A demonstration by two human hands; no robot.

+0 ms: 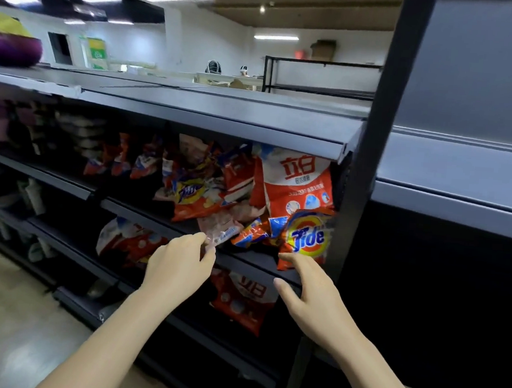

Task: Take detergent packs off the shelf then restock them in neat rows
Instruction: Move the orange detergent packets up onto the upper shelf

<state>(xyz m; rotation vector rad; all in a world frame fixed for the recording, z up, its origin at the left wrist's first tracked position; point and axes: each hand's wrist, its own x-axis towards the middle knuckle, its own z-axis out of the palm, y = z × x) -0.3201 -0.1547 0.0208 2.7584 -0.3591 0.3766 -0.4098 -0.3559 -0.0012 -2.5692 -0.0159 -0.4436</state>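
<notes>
Detergent packs (249,190) lie jumbled at the right end of the middle shelf (252,259), centre of the frame, some upright, others slumped over one another. Left hand (179,259) pinches the corner of a pale, clear-wrapped pack (219,229) at the shelf's front lip. Right hand (305,286) has its fingers (288,259) spread and released, the tips touching the lower edge of the orange Tide pack (308,236), which leans out over the lip. Risk: pulling the pale pack may drag its neighbours forward, and the Tide pack could tip off the edge, since no grasp holds it. A tall red-and-white pack (298,179) behind leans against the dark upright post (372,141) and may slump once its supports go. More packs (128,242) sit on the shelf below, lower centre. The overhanging grey upper shelf (224,111) limits lifting room.
</notes>
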